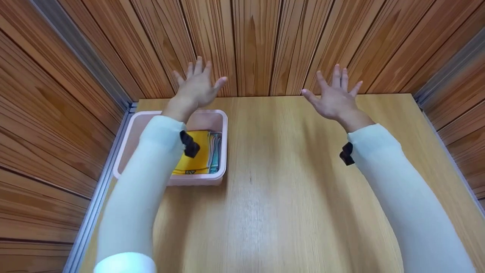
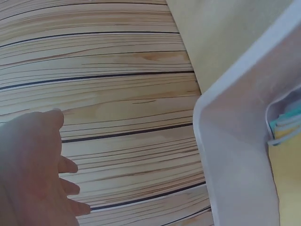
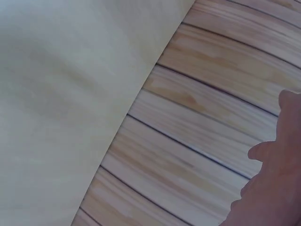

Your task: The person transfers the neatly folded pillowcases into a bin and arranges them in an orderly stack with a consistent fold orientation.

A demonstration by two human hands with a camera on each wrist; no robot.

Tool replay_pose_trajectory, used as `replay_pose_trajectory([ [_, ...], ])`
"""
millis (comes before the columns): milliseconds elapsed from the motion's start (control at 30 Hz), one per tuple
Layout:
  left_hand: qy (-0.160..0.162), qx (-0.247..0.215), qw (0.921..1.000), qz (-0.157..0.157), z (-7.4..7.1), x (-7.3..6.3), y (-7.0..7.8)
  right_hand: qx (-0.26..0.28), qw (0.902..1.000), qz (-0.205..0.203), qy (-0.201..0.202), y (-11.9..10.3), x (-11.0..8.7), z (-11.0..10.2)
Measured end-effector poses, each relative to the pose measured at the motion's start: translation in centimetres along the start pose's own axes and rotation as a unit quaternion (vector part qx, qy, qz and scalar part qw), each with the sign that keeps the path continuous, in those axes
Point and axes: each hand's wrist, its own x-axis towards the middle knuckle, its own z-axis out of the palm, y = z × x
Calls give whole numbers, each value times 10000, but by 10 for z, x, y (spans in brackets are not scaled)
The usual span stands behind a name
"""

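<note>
In the head view my left hand is held up with its fingers spread, above the far edge of a pale pink plastic basin. Inside the basin lie a folded yellow cloth and several folded cloths in teal and grey; my left forearm hides part of them. My right hand is raised over the far right of the table, fingers spread, holding nothing. The left wrist view shows my left hand beside the basin's rim, touching nothing visible. My right hand sits at the edge of the right wrist view.
A light wooden table spans the space between the arms. Wood-plank walls stand at the back and both sides, with a metal rail along the left edge. Small black devices are strapped at both wrists.
</note>
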Motion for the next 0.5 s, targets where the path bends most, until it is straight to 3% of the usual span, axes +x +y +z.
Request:
replay_pose_trajectory([
  [200,-90,272,9995,-150,9,16,12,-147,9998,79,62,12,1,-7],
  [500,129,378,9991,-127,18,28,34,-199,9995,229,9,32,1,-17],
])
